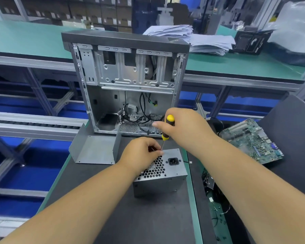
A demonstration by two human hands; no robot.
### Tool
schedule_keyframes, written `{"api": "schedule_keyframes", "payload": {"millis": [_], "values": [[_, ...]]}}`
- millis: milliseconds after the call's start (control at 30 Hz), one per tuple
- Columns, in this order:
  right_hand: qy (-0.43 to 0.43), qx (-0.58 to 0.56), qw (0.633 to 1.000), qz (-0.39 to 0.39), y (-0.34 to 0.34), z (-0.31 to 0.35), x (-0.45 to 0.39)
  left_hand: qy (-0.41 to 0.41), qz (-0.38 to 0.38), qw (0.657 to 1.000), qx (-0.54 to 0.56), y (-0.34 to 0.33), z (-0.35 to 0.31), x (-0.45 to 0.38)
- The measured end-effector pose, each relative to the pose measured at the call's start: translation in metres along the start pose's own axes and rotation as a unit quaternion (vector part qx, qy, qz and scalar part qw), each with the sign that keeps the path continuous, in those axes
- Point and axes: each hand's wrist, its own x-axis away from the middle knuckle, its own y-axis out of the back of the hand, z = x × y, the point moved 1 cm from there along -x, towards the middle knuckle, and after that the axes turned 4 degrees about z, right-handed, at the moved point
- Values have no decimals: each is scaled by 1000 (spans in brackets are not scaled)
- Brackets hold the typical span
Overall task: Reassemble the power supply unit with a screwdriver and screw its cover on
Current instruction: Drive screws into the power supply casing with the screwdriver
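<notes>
The grey metal power supply unit (pixel 167 176) stands on the black mat, its honeycomb fan grille and power socket facing up. My right hand (pixel 185 127) grips the yellow-and-black screwdriver (pixel 167 127) upright, its thin shaft pointing down at the unit's far top edge. My left hand (pixel 141 154) rests on the grille's left part, with its fingertips pinching around the screwdriver's tip; whether a screw is there is hidden. A bent grey metal cover (pixel 95 150) lies to the left of the unit.
An open, empty computer case (pixel 127 81) stands upright behind the unit. A green motherboard (pixel 250 140) lies at the right on a black mat. Loose cables (pixel 209 182) lie by the mat's right edge. Paper stacks (pixel 192 37) sit on the far green bench.
</notes>
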Motion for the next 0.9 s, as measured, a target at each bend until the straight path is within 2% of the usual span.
{"api": "schedule_keyframes", "payload": {"millis": [133,233,333,533,700,900], "values": [[-23,-108,994,-4,3,-6,-2,-8,33,999,-1,1,1,2],[-26,-147,989,2,8,-10,-1,12,105,994,-8,6,0,0],[-31,-164,986,-1,12,-13,1,38,140,989,31,7,-2,-4],[-17,-189,982,-24,21,-12,3,21,93,994,59,6,-2,-5],[-21,-201,978,-42,23,-14,3,9,65,989,132,8,-4,-5],[-39,-304,948,-89,16,-22,6,27,0,974,226,18,2,0]]}}
